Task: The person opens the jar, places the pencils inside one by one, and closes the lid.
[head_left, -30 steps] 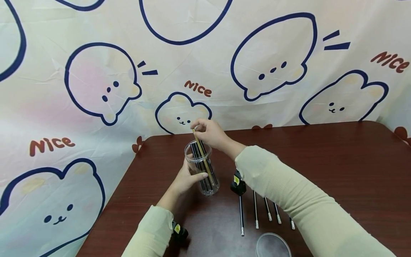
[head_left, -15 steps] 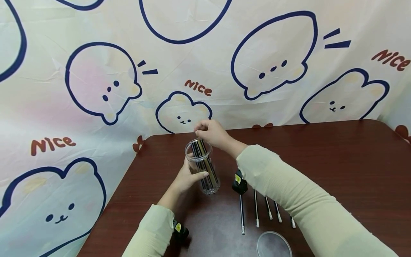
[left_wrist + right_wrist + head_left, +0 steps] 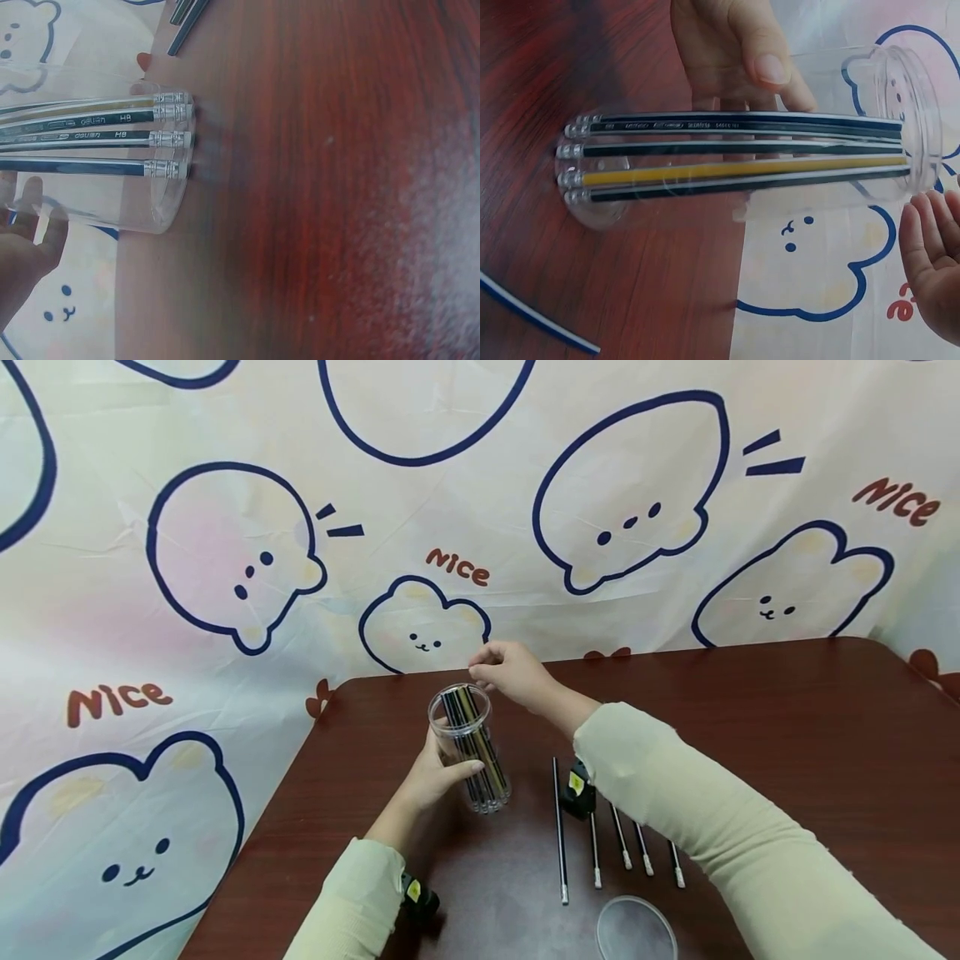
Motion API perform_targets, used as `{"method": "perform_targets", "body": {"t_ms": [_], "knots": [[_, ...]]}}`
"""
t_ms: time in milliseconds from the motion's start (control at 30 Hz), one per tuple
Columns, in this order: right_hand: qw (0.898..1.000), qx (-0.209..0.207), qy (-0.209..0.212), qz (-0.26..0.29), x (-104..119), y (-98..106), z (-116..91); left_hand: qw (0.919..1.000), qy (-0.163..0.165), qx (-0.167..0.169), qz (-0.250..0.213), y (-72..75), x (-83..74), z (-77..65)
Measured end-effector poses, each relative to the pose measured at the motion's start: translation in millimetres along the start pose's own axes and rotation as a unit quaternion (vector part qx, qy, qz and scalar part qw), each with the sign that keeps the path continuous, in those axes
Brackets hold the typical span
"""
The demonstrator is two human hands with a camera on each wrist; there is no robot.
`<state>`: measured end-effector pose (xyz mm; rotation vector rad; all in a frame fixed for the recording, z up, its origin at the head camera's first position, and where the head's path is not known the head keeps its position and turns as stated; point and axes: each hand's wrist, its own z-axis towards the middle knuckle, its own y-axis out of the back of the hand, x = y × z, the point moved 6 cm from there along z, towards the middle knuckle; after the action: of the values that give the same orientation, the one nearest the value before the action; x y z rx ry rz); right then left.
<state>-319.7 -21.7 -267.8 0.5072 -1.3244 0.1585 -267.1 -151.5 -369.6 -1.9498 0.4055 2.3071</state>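
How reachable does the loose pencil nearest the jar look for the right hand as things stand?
Probably yes: the right hand looks empty, and nothing visible lies across the loose pencil on the table.

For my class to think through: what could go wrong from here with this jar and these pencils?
1. The jar is open and only the left hand grips it; if that slips, the pencils inside might spill.
2. The right sleeve overlaps some loose pencils in the head view, so a low sweep could roll them across the table.
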Motion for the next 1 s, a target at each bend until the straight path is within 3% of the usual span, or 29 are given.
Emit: {"method": "perform_targets", "body": {"t_ms": [233,667,1000], "knots": [[1.0,0.009,-0.026,0.011,-8,16,-15,0.9999,-0.012,0.003,0.005,0.6,-0.4,0.2],[0.996,-0.012,-0.082,0.012,-43,62,-50,0.9991,0.028,-0.022,0.023,3.5,3.0,-2.3],[0.993,-0.03,-0.109,0.02,-74,90,-77,0.9996,-0.002,-0.003,0.029,2.8,0.8,-0.3]]}}
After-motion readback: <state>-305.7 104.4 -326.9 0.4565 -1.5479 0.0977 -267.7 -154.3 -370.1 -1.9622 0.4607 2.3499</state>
